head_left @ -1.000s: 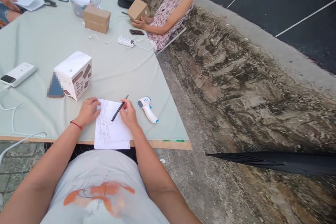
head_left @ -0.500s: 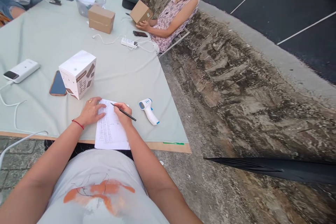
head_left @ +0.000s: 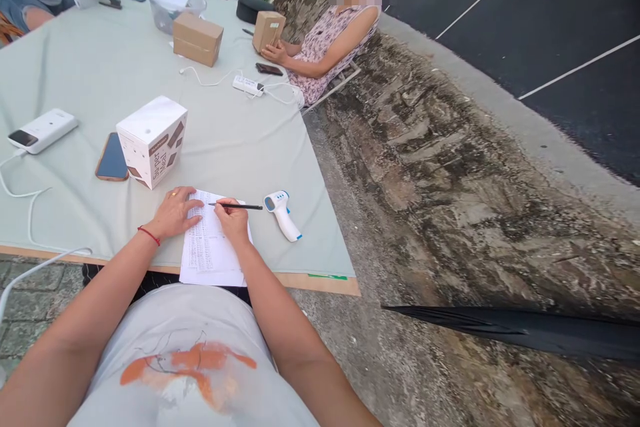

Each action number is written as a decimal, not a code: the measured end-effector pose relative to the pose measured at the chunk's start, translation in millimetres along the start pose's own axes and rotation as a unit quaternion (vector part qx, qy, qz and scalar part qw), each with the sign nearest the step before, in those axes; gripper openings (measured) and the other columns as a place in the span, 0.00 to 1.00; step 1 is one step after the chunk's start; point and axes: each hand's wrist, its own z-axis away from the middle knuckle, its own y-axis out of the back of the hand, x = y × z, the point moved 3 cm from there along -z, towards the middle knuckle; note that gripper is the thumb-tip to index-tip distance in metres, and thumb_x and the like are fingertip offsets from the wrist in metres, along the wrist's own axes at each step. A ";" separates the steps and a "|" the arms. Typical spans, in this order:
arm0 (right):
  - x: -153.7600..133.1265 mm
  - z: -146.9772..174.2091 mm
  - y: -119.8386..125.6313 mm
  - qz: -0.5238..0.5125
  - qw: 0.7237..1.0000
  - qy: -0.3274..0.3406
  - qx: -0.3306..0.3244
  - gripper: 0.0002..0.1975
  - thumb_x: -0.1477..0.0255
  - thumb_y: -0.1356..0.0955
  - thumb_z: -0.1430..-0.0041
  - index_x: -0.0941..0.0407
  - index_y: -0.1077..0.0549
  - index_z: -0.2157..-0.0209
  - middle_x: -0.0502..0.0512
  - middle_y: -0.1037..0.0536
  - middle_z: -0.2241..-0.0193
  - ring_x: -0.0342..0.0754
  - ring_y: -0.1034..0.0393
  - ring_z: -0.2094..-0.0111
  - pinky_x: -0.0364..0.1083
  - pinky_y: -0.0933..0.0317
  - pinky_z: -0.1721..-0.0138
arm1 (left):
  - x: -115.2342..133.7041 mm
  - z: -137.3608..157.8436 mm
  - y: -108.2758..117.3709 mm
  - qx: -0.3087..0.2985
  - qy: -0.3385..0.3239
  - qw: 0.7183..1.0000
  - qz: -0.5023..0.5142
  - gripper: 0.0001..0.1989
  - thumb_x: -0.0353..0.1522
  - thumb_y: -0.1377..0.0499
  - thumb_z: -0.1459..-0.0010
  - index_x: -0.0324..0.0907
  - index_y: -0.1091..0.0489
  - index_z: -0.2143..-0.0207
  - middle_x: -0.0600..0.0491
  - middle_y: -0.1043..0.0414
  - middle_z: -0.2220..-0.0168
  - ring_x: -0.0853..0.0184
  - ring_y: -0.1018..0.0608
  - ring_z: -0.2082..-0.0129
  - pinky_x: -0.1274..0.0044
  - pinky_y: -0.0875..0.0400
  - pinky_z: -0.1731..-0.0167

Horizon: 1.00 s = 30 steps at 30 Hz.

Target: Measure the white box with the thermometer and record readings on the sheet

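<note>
Sheets of paper (head_left: 215, 257) covered in small writing lie at the table's near edge and stick out a little over it. My left hand (head_left: 175, 213) rests on their upper left side, fingers spread flat. A black pen (head_left: 250, 207) is pinched in my right hand (head_left: 233, 219), its tip close to the upper part of the page and its shaft pointing right. Just right of that hand lies a white and blue infrared thermometer (head_left: 283, 213). Beyond my left hand stands a white printed box (head_left: 153, 140), with a blue phone (head_left: 112, 159) beside it.
A white power bank (head_left: 44, 130) with a cable is at left. Farther off are a cardboard box (head_left: 198, 40), a power strip (head_left: 248, 85) and a plastic basket (head_left: 173, 19). A person at right holds another cardboard box (head_left: 269, 30); two others sit at the far end.
The pen has swung from a slant to nearly level in my right hand. My left hand stays on the paper. The person at right has lowered and turned the cardboard box.
</note>
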 end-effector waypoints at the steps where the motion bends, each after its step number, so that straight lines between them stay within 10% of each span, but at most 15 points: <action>1: 0.6 -0.2 -0.5 0.001 1.000 0.000 -0.003 0.09 0.63 0.34 0.52 0.53 0.28 0.71 0.47 0.27 0.78 0.44 0.34 0.75 0.44 0.35 0.70 | -0.2 0.0 -0.1 0.001 0.000 1.000 0.001 0.17 0.41 0.41 0.41 0.48 0.25 0.51 0.44 0.35 0.44 0.51 0.33 0.45 0.56 0.38 0.44; 30: -0.3 -0.8 -2.4 0.008 1.000 -0.012 -0.011 0.08 0.64 0.34 0.52 0.53 0.28 0.72 0.47 0.25 0.76 0.46 0.31 0.72 0.45 0.33 0.65 | -1.5 -0.1 -0.3 -0.002 -0.002 1.000 -0.005 0.17 0.41 0.42 0.40 0.47 0.24 0.51 0.43 0.35 0.43 0.50 0.32 0.44 0.56 0.38 0.43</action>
